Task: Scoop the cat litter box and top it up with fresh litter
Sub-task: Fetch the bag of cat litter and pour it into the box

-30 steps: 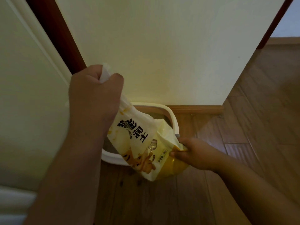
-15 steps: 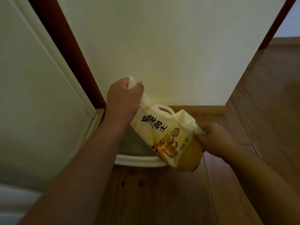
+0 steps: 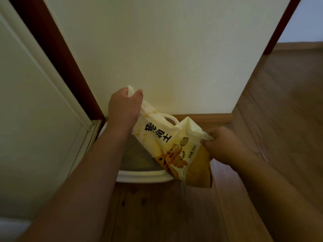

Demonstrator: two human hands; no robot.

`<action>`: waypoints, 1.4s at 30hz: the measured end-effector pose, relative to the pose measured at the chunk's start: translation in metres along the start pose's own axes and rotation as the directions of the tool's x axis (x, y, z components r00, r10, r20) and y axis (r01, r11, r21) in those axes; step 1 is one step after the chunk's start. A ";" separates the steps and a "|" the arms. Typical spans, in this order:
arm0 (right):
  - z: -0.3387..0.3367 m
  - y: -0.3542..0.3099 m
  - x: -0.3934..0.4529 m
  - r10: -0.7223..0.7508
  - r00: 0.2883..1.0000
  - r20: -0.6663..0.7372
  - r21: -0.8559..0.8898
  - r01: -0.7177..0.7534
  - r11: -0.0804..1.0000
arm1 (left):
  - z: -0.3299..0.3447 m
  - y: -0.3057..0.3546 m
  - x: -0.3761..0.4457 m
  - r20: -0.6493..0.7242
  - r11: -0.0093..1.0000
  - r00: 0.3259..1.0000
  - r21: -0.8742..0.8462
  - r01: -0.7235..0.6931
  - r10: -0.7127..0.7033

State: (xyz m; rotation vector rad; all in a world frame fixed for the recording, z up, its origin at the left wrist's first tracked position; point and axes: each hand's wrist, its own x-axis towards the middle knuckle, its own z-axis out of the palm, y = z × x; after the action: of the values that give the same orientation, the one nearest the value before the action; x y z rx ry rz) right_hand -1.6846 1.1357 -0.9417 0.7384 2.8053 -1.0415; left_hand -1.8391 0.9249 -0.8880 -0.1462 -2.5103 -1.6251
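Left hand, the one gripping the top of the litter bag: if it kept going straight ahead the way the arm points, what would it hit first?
Most likely the cream wall behind the litter box. The left hand gripping the litter bag has nothing visible beyond it, though depth is unclear.

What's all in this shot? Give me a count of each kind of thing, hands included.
Hands: 2, the left hand gripping one end of the bag, the right hand gripping its other end
Litter bags: 1, the yellow litter bag, held tilted over the box
Litter boxes: 1, the white litter box on the wooden floor, grey litter inside
Total: 4
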 end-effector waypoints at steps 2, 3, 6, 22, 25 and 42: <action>-0.003 0.001 0.001 0.000 1.000 -0.010 -0.005 0.000 1.000 | 0.001 -0.003 0.004 -0.012 1.000 1.000 -0.009 0.011 -0.011; -0.005 0.001 0.001 0.003 1.000 -0.015 -0.003 -0.003 1.000 | 0.001 -0.005 0.006 -0.021 1.000 1.000 -0.022 0.020 -0.021; -0.009 0.000 0.001 0.012 1.000 -0.020 0.006 -0.012 1.000 | 0.003 -0.011 0.009 -0.026 0.995 0.997 -0.069 0.075 -0.077; -0.013 0.017 0.019 0.081 0.996 -0.046 -0.086 -0.085 0.993 | -0.004 -0.039 0.011 0.556 0.862 0.831 0.409 -0.301 0.026; -0.017 0.019 0.020 0.115 0.991 -0.064 -0.044 -0.118 0.992 | 0.002 -0.051 0.014 0.459 0.894 0.888 0.403 -0.198 -0.010; -0.024 0.011 0.026 0.043 0.997 -0.070 -0.195 -0.056 0.979 | 0.012 -0.123 0.041 0.219 0.884 0.932 0.435 0.172 -0.289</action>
State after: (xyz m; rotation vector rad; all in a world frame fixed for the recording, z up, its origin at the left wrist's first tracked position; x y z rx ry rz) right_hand -1.6999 1.1690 -0.9359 0.8275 2.8727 -0.7313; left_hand -1.9000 0.8858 -0.9965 -0.0224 -3.1336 -1.1677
